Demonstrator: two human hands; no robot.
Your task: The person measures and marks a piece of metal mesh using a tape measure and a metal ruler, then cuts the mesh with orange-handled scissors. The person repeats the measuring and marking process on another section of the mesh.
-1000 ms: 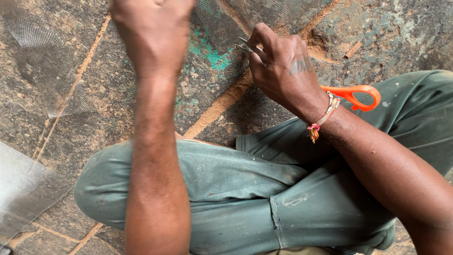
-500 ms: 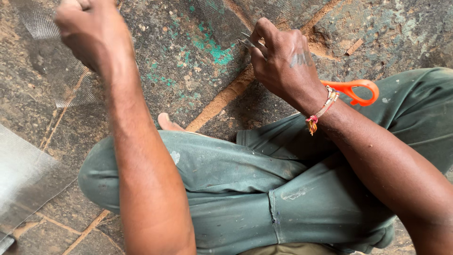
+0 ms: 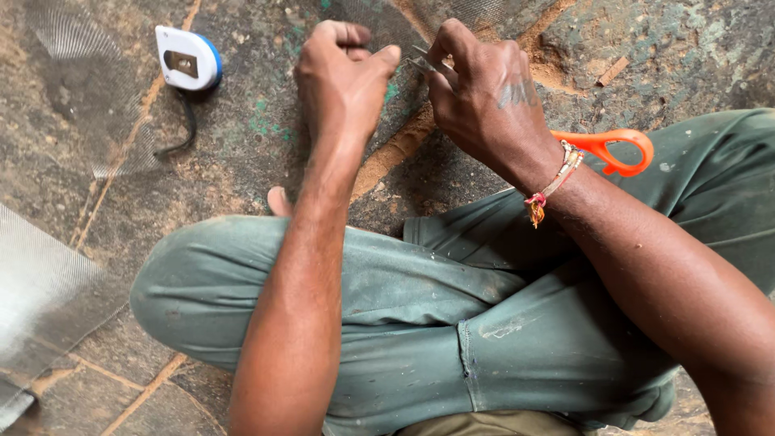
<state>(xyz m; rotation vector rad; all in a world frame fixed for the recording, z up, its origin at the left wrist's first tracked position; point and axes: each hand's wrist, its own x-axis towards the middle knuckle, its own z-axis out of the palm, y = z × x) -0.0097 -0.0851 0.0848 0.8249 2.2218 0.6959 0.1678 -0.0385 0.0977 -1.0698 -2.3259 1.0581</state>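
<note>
My right hand is closed around scissors with orange handles; the metal blade tips stick out past my fingers. My left hand is curled into a fist right beside the blades, thumb pressed to forefinger, pinching the edge of a fine, nearly see-through wire mesh that lies on the stone floor. The two hands almost touch. My crossed legs in green trousers fill the lower view, and one toe shows beside my left forearm.
A white and blue tape measure with a dark strap lies on the floor at the upper left. More mesh pieces lie at the upper left and the lower left. The floor is rough stone slabs with sandy joints.
My left hand swung from the far left back to the right, up against the scissor blades. The right hand kept its grip. The tape measure has come into view.
</note>
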